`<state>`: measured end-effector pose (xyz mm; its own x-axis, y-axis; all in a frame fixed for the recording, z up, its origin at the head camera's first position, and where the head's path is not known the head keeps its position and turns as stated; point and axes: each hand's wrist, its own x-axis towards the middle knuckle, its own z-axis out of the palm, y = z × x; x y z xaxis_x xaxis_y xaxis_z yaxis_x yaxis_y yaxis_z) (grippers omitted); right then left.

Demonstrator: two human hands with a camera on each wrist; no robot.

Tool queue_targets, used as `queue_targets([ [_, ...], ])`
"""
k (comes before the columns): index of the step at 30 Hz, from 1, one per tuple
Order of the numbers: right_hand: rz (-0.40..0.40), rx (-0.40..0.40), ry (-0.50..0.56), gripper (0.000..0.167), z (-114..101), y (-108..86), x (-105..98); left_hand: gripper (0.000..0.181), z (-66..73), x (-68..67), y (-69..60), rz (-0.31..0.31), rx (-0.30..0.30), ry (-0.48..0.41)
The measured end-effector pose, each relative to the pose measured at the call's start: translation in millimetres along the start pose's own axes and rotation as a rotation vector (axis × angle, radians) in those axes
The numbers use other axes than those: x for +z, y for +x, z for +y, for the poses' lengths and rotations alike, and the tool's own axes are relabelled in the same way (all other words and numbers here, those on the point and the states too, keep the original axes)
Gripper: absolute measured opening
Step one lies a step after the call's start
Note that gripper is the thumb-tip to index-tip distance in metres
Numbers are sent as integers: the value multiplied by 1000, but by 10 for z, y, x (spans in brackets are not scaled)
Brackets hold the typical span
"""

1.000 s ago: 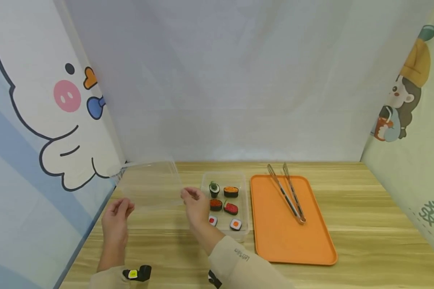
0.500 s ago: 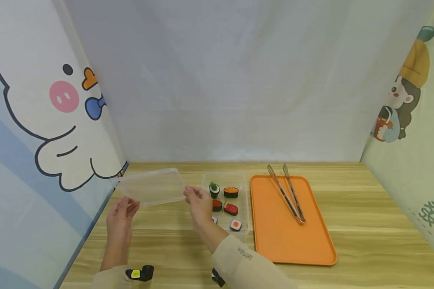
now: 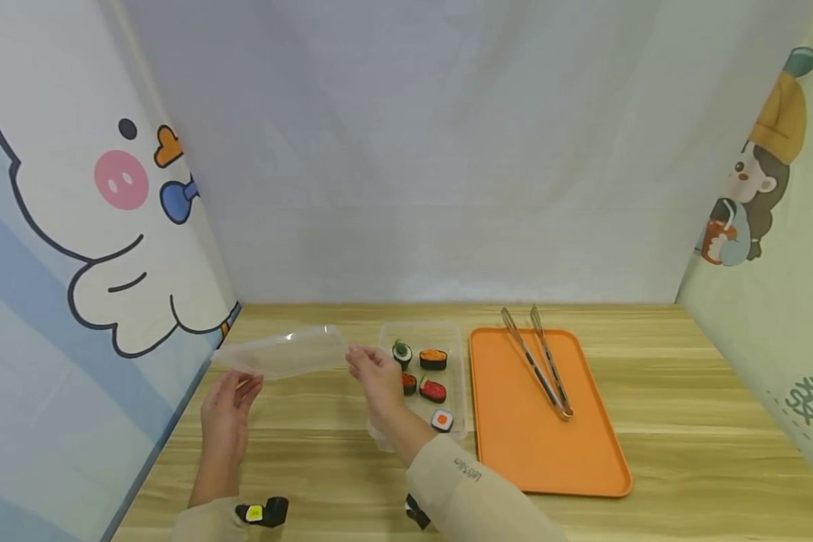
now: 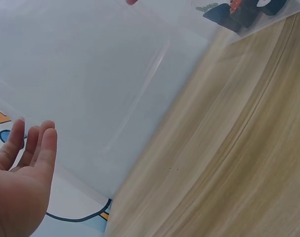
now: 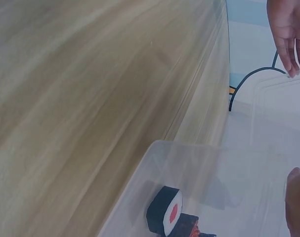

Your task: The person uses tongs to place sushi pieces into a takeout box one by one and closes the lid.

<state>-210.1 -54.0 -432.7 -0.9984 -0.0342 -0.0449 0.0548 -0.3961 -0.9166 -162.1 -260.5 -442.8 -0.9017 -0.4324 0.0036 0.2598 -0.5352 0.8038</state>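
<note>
A clear plastic lid (image 3: pixel 287 355) is held tilted above the left side of the table. My right hand (image 3: pixel 379 380) pinches its right edge between thumb and fingers. Near the lid's front left edge is my left hand (image 3: pixel 225 410); in the left wrist view its fingers (image 4: pixel 48 143) are fairly straight, with a gap from the thumb, and they seem to touch the lid. A clear plastic box (image 3: pixel 457 376) with several sushi pieces stands just right of my right hand, which hides part of it. In the right wrist view one sushi roll (image 5: pixel 165 210) shows in the box.
To the right of the box lies an orange tray (image 3: pixel 535 455). Metal tongs (image 3: pixel 538 369) rest on it, their spread ends reaching past its far edge. The wooden table (image 3: pixel 671 421) is bounded by a grey curtain at the back and printed sheets at both sides.
The lid has tipped flatter and its far edge has come down. My right hand has shifted slightly right, hiding more of the box. My left hand has moved slightly right and its fingers look looser.
</note>
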Motion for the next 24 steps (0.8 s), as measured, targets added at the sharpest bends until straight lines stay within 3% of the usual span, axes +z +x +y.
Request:
queue_targets([
  [7,-34,-14,56,25,-20,12,-33,15,-49,-13,-35,-104,76,-103],
  [16,-33,-47,-54,30,-10,18,-112,14,-154,24,-25,-115,136,-83],
  [19,-75,-74,-72,34,-26,23,-153,18,-187,21,-16,-162,181,-83],
  [24,-200,-116,-41,39,-56,51,-219,21,-209,19,-13,-232,249,-158],
])
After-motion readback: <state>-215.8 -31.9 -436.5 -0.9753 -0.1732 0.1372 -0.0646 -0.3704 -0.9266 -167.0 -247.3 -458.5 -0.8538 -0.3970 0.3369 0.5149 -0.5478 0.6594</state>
